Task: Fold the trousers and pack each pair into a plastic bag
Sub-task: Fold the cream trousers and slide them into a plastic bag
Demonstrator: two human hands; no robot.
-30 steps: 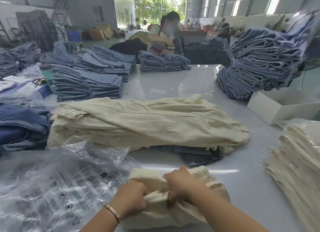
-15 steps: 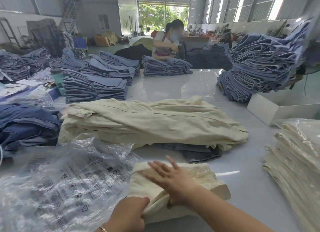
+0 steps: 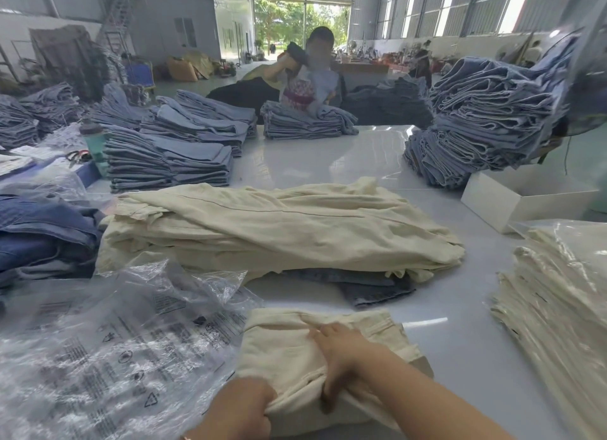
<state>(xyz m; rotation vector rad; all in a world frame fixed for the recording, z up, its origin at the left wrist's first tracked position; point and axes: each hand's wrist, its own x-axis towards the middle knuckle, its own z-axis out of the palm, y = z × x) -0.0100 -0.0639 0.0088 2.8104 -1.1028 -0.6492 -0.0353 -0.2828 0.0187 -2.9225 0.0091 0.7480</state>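
A folded pair of cream trousers (image 3: 279, 347) lies at the near edge of the white table (image 3: 328, 157). My left hand (image 3: 241, 406) grips its near left edge, fingers curled into the cloth. On top of the fold rests my right hand (image 3: 341, 354), its fingers laid flat across the cloth and its thumb tucked under the near edge. A heap of clear printed plastic bags (image 3: 108, 351) lies just left of the trousers. Behind them sits a long pile of unfolded cream trousers (image 3: 279, 229).
Bagged cream trousers (image 3: 558, 308) are stacked at the right, with a white box (image 3: 512, 199) behind them. Stacks of blue jeans (image 3: 170, 163) ring the table, and dark jeans (image 3: 39, 229) lie at the left. A person (image 3: 312, 78) works across the table.
My right hand went from gripping the bundle to lying flat on top and sliding across it. The trousers now lie flatter and squarer. My left hand kept its hold on the near edge.
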